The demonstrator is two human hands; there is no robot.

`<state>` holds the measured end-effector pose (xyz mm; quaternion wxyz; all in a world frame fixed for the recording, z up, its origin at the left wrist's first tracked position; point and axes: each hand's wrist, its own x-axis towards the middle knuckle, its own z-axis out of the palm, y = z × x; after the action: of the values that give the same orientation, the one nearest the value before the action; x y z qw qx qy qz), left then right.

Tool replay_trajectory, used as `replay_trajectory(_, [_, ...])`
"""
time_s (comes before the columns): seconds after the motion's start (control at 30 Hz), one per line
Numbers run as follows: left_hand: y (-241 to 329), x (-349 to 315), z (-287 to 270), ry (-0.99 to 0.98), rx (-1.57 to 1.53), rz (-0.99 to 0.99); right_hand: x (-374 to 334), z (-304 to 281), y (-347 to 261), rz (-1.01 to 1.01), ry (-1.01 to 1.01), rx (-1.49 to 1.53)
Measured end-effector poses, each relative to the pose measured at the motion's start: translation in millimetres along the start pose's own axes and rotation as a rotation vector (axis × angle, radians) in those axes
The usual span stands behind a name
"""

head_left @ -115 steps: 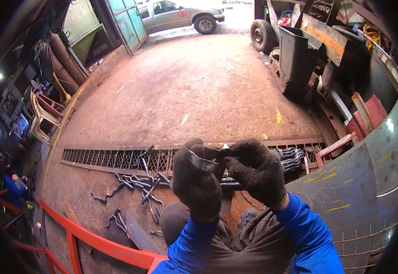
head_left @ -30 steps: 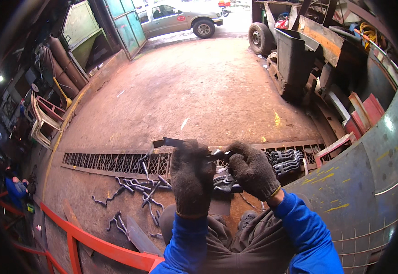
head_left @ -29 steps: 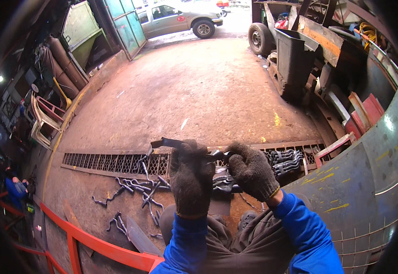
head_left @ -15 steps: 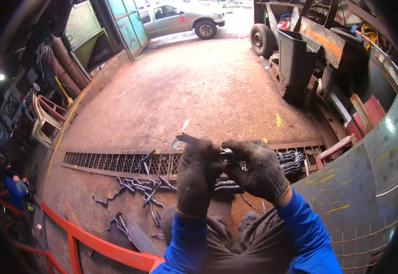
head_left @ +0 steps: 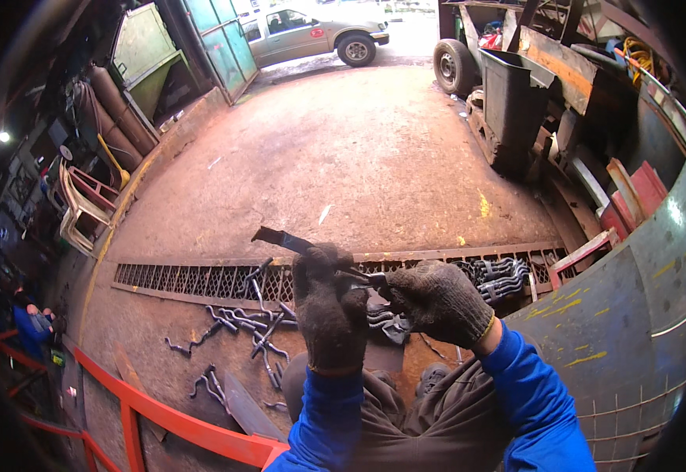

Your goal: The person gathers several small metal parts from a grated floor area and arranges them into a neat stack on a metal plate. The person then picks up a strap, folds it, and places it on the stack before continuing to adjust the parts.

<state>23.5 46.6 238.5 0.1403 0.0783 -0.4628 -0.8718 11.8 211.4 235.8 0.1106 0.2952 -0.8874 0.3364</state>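
Both my hands wear dark knit gloves and meet in front of my knees. My left hand (head_left: 329,315) is closed around a flat dark metal strip (head_left: 281,239), whose notched end sticks out to the upper left. My right hand (head_left: 441,301) is closed on a short dark rod-like piece (head_left: 377,279) pointing toward the left glove; most of that piece is hidden. Below the right glove a crumpled grey scrap (head_left: 396,330) shows. Bent dark metal rods (head_left: 260,334) lie scattered on the floor to the left. More bent rods (head_left: 505,282) are stacked side by side to the right.
A floor grate (head_left: 193,281) crosses ahead of me. An orange-red metal frame (head_left: 178,411) runs at near left, and a large metal sheet (head_left: 594,315) leans at right. Farther off are a dark bin (head_left: 508,102), a tire (head_left: 453,67), cylinders (head_left: 115,118) and a parked pickup (head_left: 303,35).
The metal strip's free end now reaches farther left. My right hand has dropped slightly and turned, pulling a little away from the left. The grey scrap now shows beneath it.
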Motion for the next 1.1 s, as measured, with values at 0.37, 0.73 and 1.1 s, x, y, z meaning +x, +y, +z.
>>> replay_trajectory(0.37, [-11.6,5.8,-8.6,-0.042,0.468,0.637,-2.5,-3.5,-8.8,0.022,0.097,0.087])
replay_trajectory(0.73, [-3.0,0.2,-1.4,-0.017,-0.424,-0.041,4.4,-4.7,-10.9,0.158,0.201,0.366])
replay_trajectory(1.1, [-3.3,0.4,-9.4,-0.266,0.581,0.406,1.4,-27.9,-13.7,-0.035,0.308,0.202])
